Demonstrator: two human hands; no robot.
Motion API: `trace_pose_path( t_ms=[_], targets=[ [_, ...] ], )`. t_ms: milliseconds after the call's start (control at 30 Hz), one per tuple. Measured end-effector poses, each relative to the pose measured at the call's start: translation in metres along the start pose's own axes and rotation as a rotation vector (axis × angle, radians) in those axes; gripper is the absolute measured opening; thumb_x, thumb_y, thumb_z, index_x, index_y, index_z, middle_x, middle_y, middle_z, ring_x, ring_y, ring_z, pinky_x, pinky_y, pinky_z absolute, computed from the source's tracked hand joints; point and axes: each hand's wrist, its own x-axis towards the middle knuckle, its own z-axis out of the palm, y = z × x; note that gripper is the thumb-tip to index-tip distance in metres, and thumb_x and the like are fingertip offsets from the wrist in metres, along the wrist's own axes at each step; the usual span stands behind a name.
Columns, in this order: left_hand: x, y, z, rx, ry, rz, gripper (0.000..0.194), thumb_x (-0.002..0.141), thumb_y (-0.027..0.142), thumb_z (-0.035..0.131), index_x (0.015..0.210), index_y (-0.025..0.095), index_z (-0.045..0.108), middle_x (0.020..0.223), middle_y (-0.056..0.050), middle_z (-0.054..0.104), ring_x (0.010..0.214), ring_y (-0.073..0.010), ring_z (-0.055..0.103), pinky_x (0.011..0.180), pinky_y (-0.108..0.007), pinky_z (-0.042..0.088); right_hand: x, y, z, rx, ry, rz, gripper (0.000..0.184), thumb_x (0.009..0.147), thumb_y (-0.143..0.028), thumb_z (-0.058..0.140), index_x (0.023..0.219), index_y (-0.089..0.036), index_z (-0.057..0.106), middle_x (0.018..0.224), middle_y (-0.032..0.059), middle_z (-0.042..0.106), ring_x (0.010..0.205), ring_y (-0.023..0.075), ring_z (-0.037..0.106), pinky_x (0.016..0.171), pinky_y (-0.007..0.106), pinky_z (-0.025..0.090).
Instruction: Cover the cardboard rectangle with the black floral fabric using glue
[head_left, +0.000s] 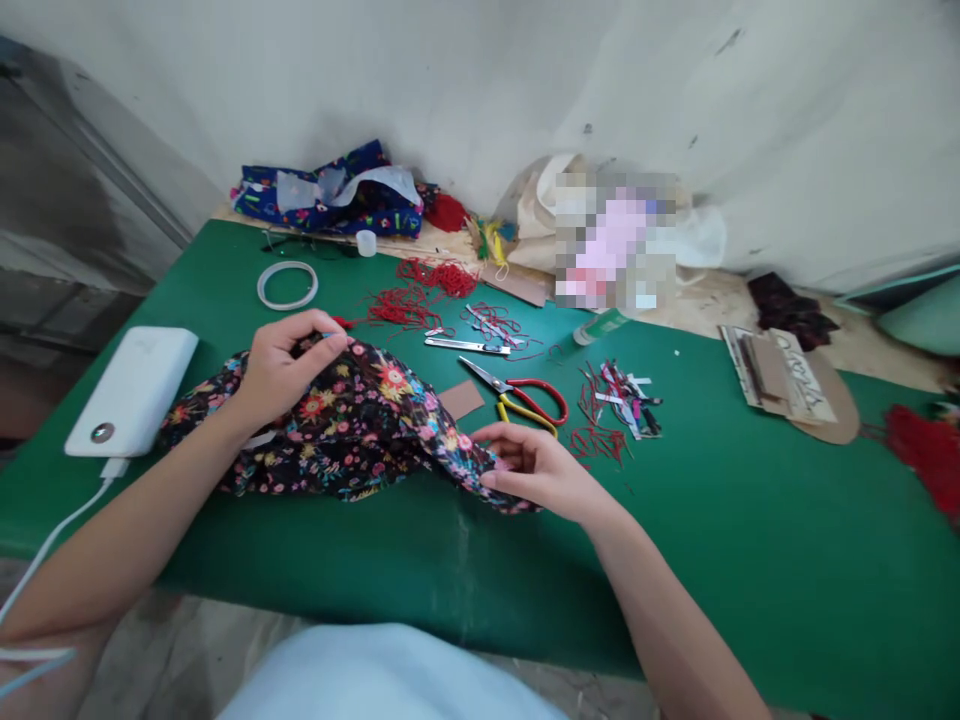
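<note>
A black fabric piece with a colourful flower print (337, 420) lies bunched across the green table (712, 540). My left hand (289, 365) pinches its upper edge, thumb against fingers, and lifts it a little. At the cloth's right end, my right hand (540, 470) grips a fold between thumb and fingers. Just beyond that hand lie scissors (517, 390) with one red and one yellow handle, blades pointing away to the left. A small brown card (461, 400) sits beside them, partly behind the cloth.
A white power bank (135, 390) with a cable lies at the left. Further back are a tape roll (288, 286), red strings (409, 308), a metal cutter (466, 346) and a green tube (600, 327). Thread scraps (619, 400) and stacked cards (780, 375) lie to the right.
</note>
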Motion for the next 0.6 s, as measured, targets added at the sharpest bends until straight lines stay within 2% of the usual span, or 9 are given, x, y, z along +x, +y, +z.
trace_pose_path(
  t_ms=[67, 200, 333, 433, 467, 500, 533, 567, 600],
  targets=[
    [0.002, -0.003, -0.003, 0.022, 0.044, -0.002, 0.034, 0.092, 0.05, 0.056, 0.081, 0.019, 0.065, 0.078, 0.004, 0.067, 0.075, -0.0104, 0.058, 0.073, -0.026, 0.047, -0.001, -0.003, -0.002, 0.013, -0.067, 0.055, 0.051, 0.069, -0.043, 0.085, 0.107, -0.017, 0.065, 0.082, 0.0002, 0.067, 0.068, 0.0085, 0.063, 0.059, 0.017, 0.052],
    [0.007, -0.009, -0.008, 0.213, 0.106, 0.04, 0.035, 0.098, 0.05, 0.048, 0.091, 0.02, 0.065, 0.085, 0.005, 0.065, 0.082, -0.0104, 0.058, 0.08, -0.028, 0.048, -0.004, -0.009, -0.005, -0.001, -0.047, 0.091, 0.041, 0.073, -0.051, 0.079, 0.088, -0.016, 0.063, 0.073, -0.0008, 0.065, 0.06, 0.007, 0.06, 0.052, 0.016, 0.048],
    [0.007, -0.013, -0.005, 0.513, 0.171, 0.192, 0.029, 0.096, 0.048, 0.054, 0.098, 0.022, 0.067, 0.092, -0.004, 0.065, 0.091, -0.0193, 0.061, 0.084, -0.037, 0.049, -0.001, -0.007, -0.005, 0.026, 0.095, 0.049, 0.044, 0.072, -0.055, 0.078, 0.077, -0.018, 0.056, 0.061, -0.0057, 0.054, 0.048, 0.0036, 0.045, 0.041, 0.015, 0.035],
    [-0.001, -0.004, 0.005, 0.697, 0.111, 0.296, 0.028, 0.092, 0.047, 0.061, 0.11, 0.025, 0.065, 0.11, -0.01, 0.066, 0.109, -0.0295, 0.058, 0.093, -0.048, 0.044, 0.005, -0.003, -0.004, 0.052, 0.249, -0.003, 0.046, 0.071, -0.058, 0.077, 0.079, -0.02, 0.052, 0.057, -0.009, 0.044, 0.043, 0.0032, 0.036, 0.037, 0.016, 0.027],
    [-0.005, 0.001, 0.009, 0.705, 0.045, 0.353, 0.026, 0.091, 0.048, 0.061, 0.107, 0.027, 0.065, 0.109, -0.009, 0.067, 0.111, -0.0306, 0.058, 0.092, -0.048, 0.043, 0.007, -0.002, -0.004, 0.057, 0.287, -0.012, 0.046, 0.071, -0.058, 0.076, 0.079, -0.02, 0.052, 0.057, -0.0094, 0.041, 0.043, 0.0033, 0.034, 0.037, 0.016, 0.026],
    [-0.011, 0.007, 0.014, 0.668, -0.058, 0.461, 0.024, 0.091, 0.049, 0.06, 0.098, 0.027, 0.065, 0.1, -0.007, 0.068, 0.105, -0.0292, 0.06, 0.09, -0.047, 0.043, 0.008, -0.001, -0.005, 0.064, 0.317, -0.017, 0.046, 0.071, -0.059, 0.076, 0.079, -0.021, 0.051, 0.057, -0.0097, 0.039, 0.042, 0.0033, 0.032, 0.037, 0.017, 0.025],
    [-0.018, 0.013, 0.02, 0.599, -0.238, 0.595, 0.024, 0.093, 0.048, 0.057, 0.089, 0.026, 0.064, 0.089, -0.005, 0.068, 0.096, -0.0259, 0.061, 0.087, -0.044, 0.044, 0.009, -0.001, -0.005, 0.07, 0.338, -0.02, 0.046, 0.071, -0.059, 0.076, 0.079, -0.021, 0.051, 0.058, -0.0097, 0.038, 0.043, 0.0032, 0.031, 0.037, 0.017, 0.025],
    [-0.024, 0.019, 0.025, 0.528, -0.477, 0.735, 0.027, 0.094, 0.048, 0.054, 0.083, 0.024, 0.062, 0.081, -0.004, 0.066, 0.084, -0.0226, 0.062, 0.079, -0.039, 0.044, 0.01, 0.0, -0.006, 0.074, 0.353, -0.022, 0.046, 0.07, -0.059, 0.076, 0.079, -0.021, 0.051, 0.059, -0.0095, 0.037, 0.044, 0.0031, 0.03, 0.038, 0.017, 0.025],
    [-0.031, 0.023, 0.031, 0.495, -0.646, 0.792, 0.029, 0.095, 0.046, 0.053, 0.08, 0.022, 0.06, 0.074, -0.003, 0.064, 0.075, -0.0204, 0.061, 0.071, -0.036, 0.043, 0.011, 0.0, -0.006, 0.075, 0.363, -0.024, 0.046, 0.07, -0.059, 0.076, 0.079, -0.021, 0.051, 0.06, -0.0092, 0.037, 0.045, 0.0031, 0.03, 0.039, 0.017, 0.026]
  ],
)
